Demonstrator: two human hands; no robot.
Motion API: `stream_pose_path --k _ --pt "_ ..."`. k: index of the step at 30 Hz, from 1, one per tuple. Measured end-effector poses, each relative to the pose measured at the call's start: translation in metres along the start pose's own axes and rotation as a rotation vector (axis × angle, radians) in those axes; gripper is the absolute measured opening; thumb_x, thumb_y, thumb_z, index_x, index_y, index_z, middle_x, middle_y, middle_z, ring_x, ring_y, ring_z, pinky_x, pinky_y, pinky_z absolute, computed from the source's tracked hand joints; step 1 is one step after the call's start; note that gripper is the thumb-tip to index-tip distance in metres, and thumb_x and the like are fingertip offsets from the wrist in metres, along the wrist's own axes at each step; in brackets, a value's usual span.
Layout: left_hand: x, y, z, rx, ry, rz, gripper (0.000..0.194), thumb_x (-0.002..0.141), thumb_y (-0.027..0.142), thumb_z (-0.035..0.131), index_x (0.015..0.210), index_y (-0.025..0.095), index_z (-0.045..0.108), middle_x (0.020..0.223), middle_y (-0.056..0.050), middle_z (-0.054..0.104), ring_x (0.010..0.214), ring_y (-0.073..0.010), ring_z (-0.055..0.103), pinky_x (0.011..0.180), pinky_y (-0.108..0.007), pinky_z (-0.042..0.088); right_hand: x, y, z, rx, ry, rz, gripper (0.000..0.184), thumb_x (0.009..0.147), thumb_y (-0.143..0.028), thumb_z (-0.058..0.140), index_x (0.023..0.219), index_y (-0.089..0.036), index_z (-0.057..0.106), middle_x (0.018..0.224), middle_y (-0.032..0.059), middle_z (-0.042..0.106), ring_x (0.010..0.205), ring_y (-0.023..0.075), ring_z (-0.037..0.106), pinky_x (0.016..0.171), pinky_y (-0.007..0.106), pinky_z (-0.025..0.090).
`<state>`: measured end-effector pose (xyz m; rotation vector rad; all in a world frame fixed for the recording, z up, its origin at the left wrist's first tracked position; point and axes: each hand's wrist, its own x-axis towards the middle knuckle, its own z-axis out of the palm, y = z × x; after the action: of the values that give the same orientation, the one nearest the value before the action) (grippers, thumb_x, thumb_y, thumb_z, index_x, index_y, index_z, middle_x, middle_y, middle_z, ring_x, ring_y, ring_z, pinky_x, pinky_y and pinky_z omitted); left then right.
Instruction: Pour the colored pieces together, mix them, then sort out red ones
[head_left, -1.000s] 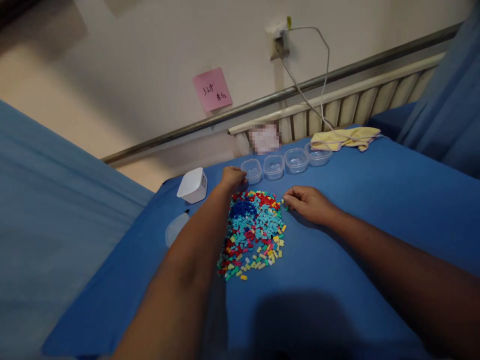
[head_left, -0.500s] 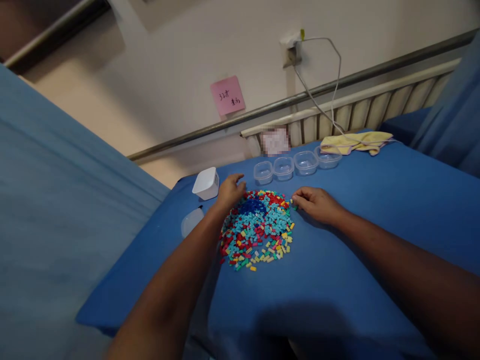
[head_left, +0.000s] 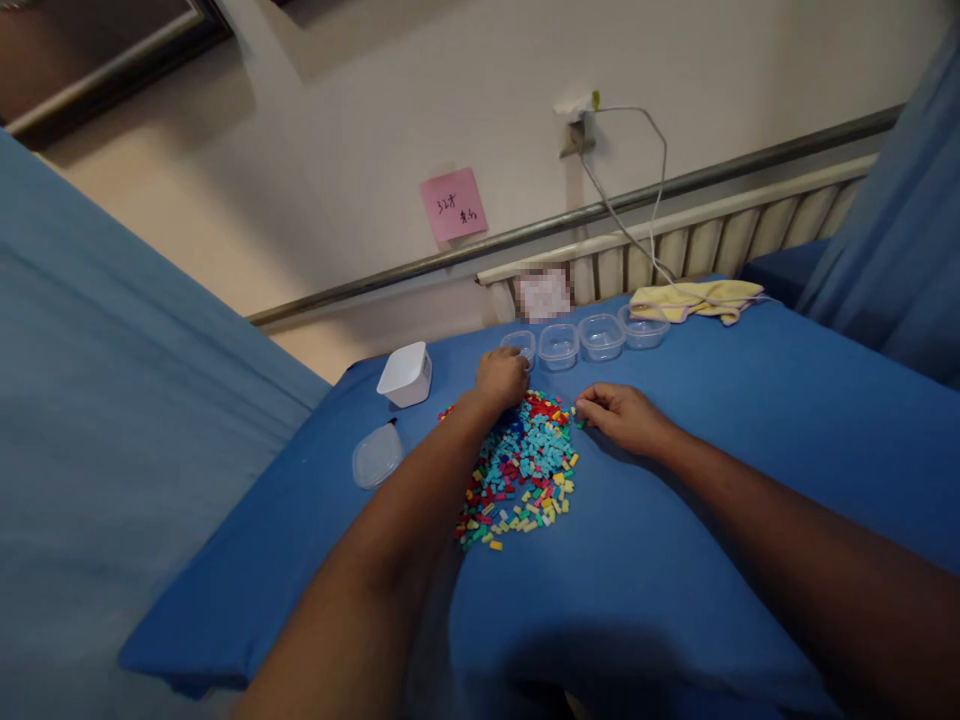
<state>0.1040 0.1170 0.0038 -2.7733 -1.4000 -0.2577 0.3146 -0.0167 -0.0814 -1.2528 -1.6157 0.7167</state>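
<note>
A spread pile of small plastic bricks (head_left: 534, 455), mostly light blue with dark blue, red, yellow and green ones, lies on the blue-covered table. My left hand (head_left: 502, 378) is over the pile's far edge, in front of the leftmost clear tub (head_left: 519, 346). Its fingers curl downward together, and what they may hold is hidden. At the pile's right edge my right hand (head_left: 621, 415) has thumb and fingers pinched. A yellow brick and a green one show by its fingertips; whether either is gripped I cannot tell.
More clear tubs (head_left: 601, 338) stand in a row at the back. A yellow cloth (head_left: 694, 300) lies beside them. On the left are a white tub (head_left: 406, 375) and a clear lid (head_left: 377, 457). Blue curtains hang at both sides; a white cable (head_left: 663, 170) runs down the wall.
My left hand has moved right, from the pile's far left edge to its far middle, and its spread fingers have curled. My right hand stays by the pile. The view has shifted slightly.
</note>
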Motion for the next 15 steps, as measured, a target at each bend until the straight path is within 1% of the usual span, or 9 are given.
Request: stream_pose_path --k 2,4,7,8,10,13,15 --pt "0.001 -0.002 -0.001 0.015 -0.012 -0.013 0.019 0.086 0.014 0.07 0.095 0.023 0.084 0.127 -0.015 0.076 0.132 -0.0355 0.064 0.119 -0.047 0.044 0.001 0.0 0.0 0.003 0.0 0.002 0.024 0.099 -0.041 0.06 0.09 -0.025 0.075 0.083 0.0028 0.08 0.075 0.0204 0.071 0.069 0.03 0.052" --pt "0.0 -0.001 -0.002 0.023 -0.022 -0.02 0.017 0.086 0.015 0.069 0.092 0.022 0.084 0.124 -0.015 0.076 0.13 -0.0363 0.065 0.117 -0.047 0.045 0.001 -0.001 -0.001 0.008 -0.003 0.004 0.024 0.098 -0.041 0.06 0.09 -0.024 0.075 0.082 0.0027 0.079 0.074 0.02 0.071 0.068 0.03 0.052" --pt "-0.002 0.002 -0.004 0.013 -0.009 -0.02 0.016 0.087 0.016 0.07 0.095 0.021 0.083 0.138 -0.017 0.072 0.136 -0.0398 0.062 0.119 -0.05 0.043 0.001 -0.002 -0.001 0.018 -0.008 0.006 0.024 0.098 -0.041 0.06 0.09 -0.024 0.075 0.082 0.0025 0.079 0.073 0.0195 0.07 0.068 0.029 0.051" --pt "-0.004 0.003 -0.006 0.002 0.0 -0.015 0.017 0.087 0.017 0.07 0.097 0.021 0.083 0.144 -0.017 0.069 0.139 -0.04 0.06 0.12 -0.051 0.042 0.001 -0.002 -0.001 0.02 -0.008 0.007 0.025 0.099 -0.041 0.06 0.09 -0.024 0.075 0.081 0.0024 0.079 0.073 0.0194 0.07 0.068 0.029 0.051" --pt "-0.01 0.001 -0.012 -0.026 0.025 -0.004 0.019 0.091 0.021 0.069 0.104 0.022 0.083 0.15 -0.015 0.066 0.142 -0.0374 0.058 0.123 -0.048 0.04 0.001 -0.001 -0.002 0.025 -0.007 0.01 0.026 0.099 -0.042 0.059 0.089 -0.023 0.074 0.08 0.0021 0.078 0.072 0.0193 0.069 0.068 0.029 0.051" --pt "-0.031 -0.015 -0.027 -0.08 0.058 -0.011 0.026 0.101 0.032 0.059 0.115 0.023 0.08 0.148 -0.012 0.067 0.144 -0.0306 0.058 0.126 -0.042 0.039 0.0 0.002 -0.002 0.032 -0.003 0.009 0.028 0.1 -0.044 0.058 0.09 -0.023 0.074 0.08 0.0018 0.077 0.073 0.0191 0.07 0.069 0.03 0.051" --pt "-0.053 -0.032 -0.037 -0.118 0.035 -0.04 0.033 0.107 0.038 0.049 0.114 0.023 0.077 0.136 -0.011 0.072 0.137 -0.0276 0.062 0.121 -0.039 0.043 0.0 0.004 -0.002 0.03 0.007 0.01 0.03 0.101 -0.045 0.056 0.091 -0.023 0.074 0.082 0.0022 0.078 0.074 0.0195 0.07 0.07 0.03 0.052"
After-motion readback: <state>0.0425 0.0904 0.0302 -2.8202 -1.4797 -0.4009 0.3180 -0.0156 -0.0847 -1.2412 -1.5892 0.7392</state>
